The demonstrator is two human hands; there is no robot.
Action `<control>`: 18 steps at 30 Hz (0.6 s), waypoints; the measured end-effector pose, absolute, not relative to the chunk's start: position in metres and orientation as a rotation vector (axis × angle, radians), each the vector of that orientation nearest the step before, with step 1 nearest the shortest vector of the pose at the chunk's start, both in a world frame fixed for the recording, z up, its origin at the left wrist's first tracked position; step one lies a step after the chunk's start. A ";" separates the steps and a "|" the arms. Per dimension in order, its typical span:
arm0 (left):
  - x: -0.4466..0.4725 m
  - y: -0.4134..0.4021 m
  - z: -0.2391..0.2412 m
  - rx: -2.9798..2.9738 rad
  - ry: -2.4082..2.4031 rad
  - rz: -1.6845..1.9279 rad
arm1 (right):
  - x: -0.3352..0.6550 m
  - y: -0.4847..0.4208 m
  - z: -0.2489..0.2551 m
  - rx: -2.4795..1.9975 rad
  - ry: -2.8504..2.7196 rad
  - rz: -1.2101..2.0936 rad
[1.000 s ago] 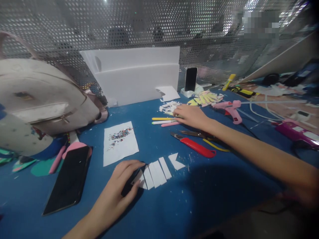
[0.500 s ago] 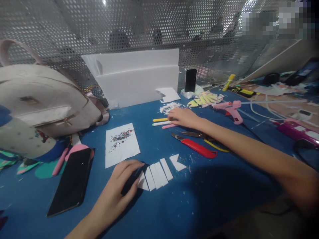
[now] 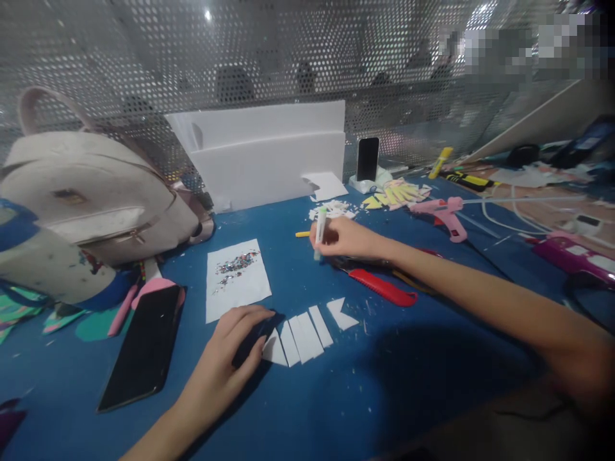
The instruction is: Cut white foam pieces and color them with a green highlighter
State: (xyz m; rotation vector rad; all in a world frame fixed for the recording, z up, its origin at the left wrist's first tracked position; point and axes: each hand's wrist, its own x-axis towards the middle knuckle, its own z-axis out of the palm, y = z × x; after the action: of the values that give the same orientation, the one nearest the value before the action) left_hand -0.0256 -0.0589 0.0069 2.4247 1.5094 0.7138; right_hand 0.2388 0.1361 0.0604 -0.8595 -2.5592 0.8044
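My right hand [image 3: 343, 237] is closed on a white marker [image 3: 320, 227] with a green end, held nearly upright above the table. A yellow marker [image 3: 302, 234] lies just left of it, partly hidden behind the fingers. My left hand [image 3: 235, 349] rests on the table with thumb and fingers apart, its fingertips at the leftmost of several white cut pieces [image 3: 303, 336]. These lie in a slanting row, with a notched white piece [image 3: 342, 314] at its right end. Below my right hand is a red utility knife [image 3: 382, 286].
A paper sheet [image 3: 262, 288] with glitter bits lies left of centre, beside a black phone [image 3: 139, 352]. A backpack [image 3: 96, 179] and white boards [image 3: 269, 166] stand behind. White scraps [image 3: 331, 210], a pink glue gun [image 3: 446, 214] and a purple power strip [image 3: 571, 259] lie rightward.
My right hand has picked up the white marker from beside the yellow one and tipped it upright. My left hand and the white pieces have barely moved.
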 end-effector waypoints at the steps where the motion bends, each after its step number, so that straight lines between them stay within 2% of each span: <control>1: -0.026 -0.059 0.008 2.454 1.532 0.717 | 0.236 0.124 0.061 -0.800 -2.568 0.906; 4: -0.024 -0.061 0.013 2.575 1.578 0.722 | 0.228 0.086 0.063 -0.609 -2.584 1.176; 6: -0.019 -0.066 0.018 2.690 1.520 0.719 | 0.226 0.061 0.065 -0.395 -2.490 1.488; 8: -0.011 -0.072 0.023 2.820 1.384 0.722 | 0.226 0.039 0.068 -0.146 -2.476 1.481; 11: 0.005 -0.083 0.033 3.000 1.156 0.761 | 0.231 0.012 0.069 0.140 -2.578 1.201; 14: 0.018 -0.092 0.049 3.134 0.997 0.740 | 0.239 -0.009 0.064 0.263 -2.757 0.640; 16: 0.024 -0.098 0.059 3.360 0.902 0.614 | 0.243 -0.021 0.059 0.289 -2.771 0.348; 18: 0.027 -0.103 0.065 3.492 0.859 0.507 | 0.247 -0.029 0.054 0.339 -2.792 0.224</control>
State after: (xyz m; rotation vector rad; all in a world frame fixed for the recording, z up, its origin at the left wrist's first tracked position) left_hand 0.0270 -0.1033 0.0650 3.4917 0.8586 0.5068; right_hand 0.2474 -0.0289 0.0540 0.3387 -2.7918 0.2239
